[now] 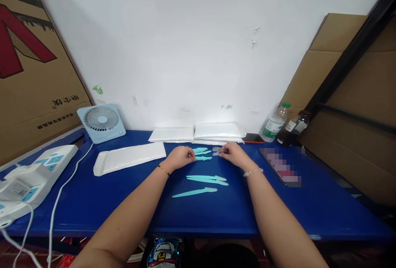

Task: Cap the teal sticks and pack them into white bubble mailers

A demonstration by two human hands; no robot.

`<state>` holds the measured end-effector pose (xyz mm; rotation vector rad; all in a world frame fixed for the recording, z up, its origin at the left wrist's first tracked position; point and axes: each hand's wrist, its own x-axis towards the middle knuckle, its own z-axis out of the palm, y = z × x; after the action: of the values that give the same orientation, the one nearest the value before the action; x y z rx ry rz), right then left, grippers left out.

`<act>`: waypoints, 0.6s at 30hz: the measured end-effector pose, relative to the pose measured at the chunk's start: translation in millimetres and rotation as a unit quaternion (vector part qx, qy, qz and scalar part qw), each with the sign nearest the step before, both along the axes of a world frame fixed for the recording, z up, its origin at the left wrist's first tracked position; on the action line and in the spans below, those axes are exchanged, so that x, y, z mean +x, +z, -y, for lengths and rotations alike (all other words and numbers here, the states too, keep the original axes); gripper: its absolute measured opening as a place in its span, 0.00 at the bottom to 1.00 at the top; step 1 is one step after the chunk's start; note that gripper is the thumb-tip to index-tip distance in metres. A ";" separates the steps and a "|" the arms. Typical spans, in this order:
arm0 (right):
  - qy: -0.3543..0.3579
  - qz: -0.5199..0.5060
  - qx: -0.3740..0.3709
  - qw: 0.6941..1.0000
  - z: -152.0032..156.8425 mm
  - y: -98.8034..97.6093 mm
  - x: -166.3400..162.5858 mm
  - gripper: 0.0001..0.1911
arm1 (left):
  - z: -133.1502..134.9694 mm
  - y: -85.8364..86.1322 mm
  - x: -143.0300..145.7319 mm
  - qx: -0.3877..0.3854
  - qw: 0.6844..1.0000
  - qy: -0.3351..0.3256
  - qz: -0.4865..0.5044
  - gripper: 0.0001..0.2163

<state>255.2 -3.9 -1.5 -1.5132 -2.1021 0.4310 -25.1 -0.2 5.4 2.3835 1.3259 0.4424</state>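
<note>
My left hand [181, 157] is closed in a pinch on the handle end of a turquoise eyebrow razor [204, 158], whose blade end points right. More turquoise eyebrow razors [200, 151] lie just beyond its fingertips. Fingers of my right hand [234, 154] are pinched at a small group of clear plastic blade caps [216, 151]; the exact piece between them is hard to make out. Closer to me, a pair of eyebrow razors [207, 179] lies side by side, and a single eyebrow razor [194, 192] rests nearer the front edge.
White padded envelopes [171, 134] are stacked along the wall, and one long envelope [131, 158] lies at left. A blue fan [102, 121], a power strip [55, 163] and cables occupy the left. A phone [280, 167], a water bottle [274, 123] and a dark bottle [292, 130] are at right.
</note>
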 end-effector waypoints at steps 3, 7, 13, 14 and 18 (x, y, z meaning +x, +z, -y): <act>0.013 0.002 0.004 1.000 4.5 4.4 -4.2 0.06 | 4.0 2.9 2.0 0.036 0.999 -0.006 0.008 0.14; 0.054 -0.005 -0.041 0.998 11.3 11.4 -8.2 0.08 | 15.7 9.4 8.5 -0.039 0.992 -0.120 0.016 0.17; 0.049 -0.013 -0.039 0.998 11.9 15.6 -3.9 0.08 | 20.9 12.9 12.6 -0.108 0.984 -0.141 -0.028 0.11; 0.053 -0.016 -0.046 0.997 12.3 16.3 -3.3 0.09 | 19.9 12.8 12.1 -0.107 0.986 -0.125 -0.034 0.10; 0.089 -0.033 -0.089 0.991 16.1 19.0 -4.3 0.10 | 15.7 10.5 10.1 -0.078 0.992 -0.086 -0.055 0.10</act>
<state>250.9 -20.0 17.4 -1.3888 -2.2034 0.7432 -14.9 -16.0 15.9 2.3939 1.1415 0.1551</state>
